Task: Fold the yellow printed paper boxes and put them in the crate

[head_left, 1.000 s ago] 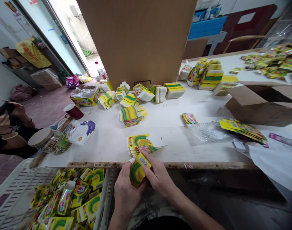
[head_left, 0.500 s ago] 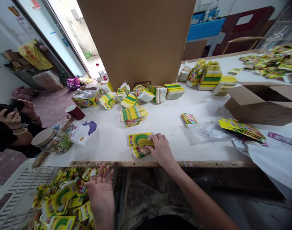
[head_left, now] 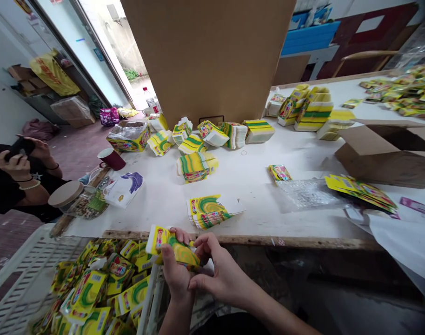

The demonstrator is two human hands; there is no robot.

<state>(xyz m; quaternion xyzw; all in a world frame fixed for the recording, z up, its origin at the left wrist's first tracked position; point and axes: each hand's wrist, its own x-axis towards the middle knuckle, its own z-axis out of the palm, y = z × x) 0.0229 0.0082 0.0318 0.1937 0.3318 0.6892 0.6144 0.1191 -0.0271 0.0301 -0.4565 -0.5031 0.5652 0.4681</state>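
Observation:
Below the table's front edge, my left hand (head_left: 175,272) and my right hand (head_left: 215,274) both grip one flat yellow-green carton (head_left: 170,244). Its white end flap points left. The left fingers wrap the carton's underside; the right fingers pinch its right end. Just beyond the hands, on the white table (head_left: 254,186), lies a small stack of flat cartons (head_left: 207,211). A white crate (head_left: 31,270) at lower left holds several folded yellow cartons (head_left: 104,284).
A tall brown cardboard sheet (head_left: 209,56) stands at the table's back, with carton bundles (head_left: 198,163) before it. An open cardboard box (head_left: 387,149) sits at right beside a plastic bag (head_left: 306,193). A jar (head_left: 73,200) and red cup (head_left: 111,159) stand left. Another person (head_left: 20,177) sits far left.
A finished carton went from my hands into the crate. My right hand took a flat carton from the stack, and both hands now hold it below the table edge.

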